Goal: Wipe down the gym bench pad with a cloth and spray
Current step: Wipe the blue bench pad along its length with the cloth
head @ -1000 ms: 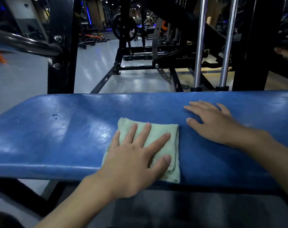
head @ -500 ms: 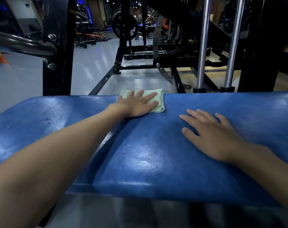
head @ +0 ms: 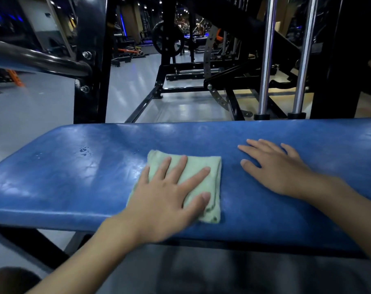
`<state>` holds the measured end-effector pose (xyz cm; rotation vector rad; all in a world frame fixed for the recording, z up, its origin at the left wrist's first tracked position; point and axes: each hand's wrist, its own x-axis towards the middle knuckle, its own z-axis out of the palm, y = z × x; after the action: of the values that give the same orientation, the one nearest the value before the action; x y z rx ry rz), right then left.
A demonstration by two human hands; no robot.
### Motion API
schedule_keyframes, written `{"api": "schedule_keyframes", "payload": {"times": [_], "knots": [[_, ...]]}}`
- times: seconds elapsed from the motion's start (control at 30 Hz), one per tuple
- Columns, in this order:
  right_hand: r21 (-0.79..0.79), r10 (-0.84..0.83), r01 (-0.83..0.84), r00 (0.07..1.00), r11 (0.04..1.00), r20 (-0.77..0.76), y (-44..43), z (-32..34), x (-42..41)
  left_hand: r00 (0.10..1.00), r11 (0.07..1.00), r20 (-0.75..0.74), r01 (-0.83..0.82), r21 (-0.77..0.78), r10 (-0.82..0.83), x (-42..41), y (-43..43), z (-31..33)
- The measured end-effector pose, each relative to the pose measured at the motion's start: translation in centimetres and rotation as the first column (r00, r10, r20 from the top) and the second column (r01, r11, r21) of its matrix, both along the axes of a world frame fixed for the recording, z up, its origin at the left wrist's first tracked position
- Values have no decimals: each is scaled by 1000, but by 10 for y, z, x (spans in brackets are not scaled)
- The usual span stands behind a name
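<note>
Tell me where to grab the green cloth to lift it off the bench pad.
Probably pinch its right edge, coming from the right and above. The cloth lies folded flat on the pad, with its stacked layers showing along that edge. The left hand lies flat over its left and middle, so only the right strip is bare.

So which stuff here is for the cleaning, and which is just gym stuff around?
For the job: green cloth, blue bench pad, left hand pressing the cloth, right hand flat on the pad.
Just around: chrome rods, weight plate, black frame post.
</note>
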<state>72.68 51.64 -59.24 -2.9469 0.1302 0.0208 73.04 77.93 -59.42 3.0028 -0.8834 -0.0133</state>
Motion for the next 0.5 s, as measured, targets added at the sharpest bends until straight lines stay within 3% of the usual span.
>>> {"api": "schedule_keyframes", "payload": {"times": [0.1,0.2,0.3,0.5], "knots": [[-69,27,-25,999,997,25,4,8,2,1000,1000,-19,-17,-23,17,-16,8,-1],[3,71,-71,997,997,40,15,12,7,1000,999,-22,-16,-38,15,1,4,-1],[26,77,-76,997,997,-22,24,3,10,998,999,-55,-26,-23,25,39,-2,-1],[-12,69,-69,998,998,5,24,-4,11,989,996,-112,-94,-3,93,150,-33,3]]}}
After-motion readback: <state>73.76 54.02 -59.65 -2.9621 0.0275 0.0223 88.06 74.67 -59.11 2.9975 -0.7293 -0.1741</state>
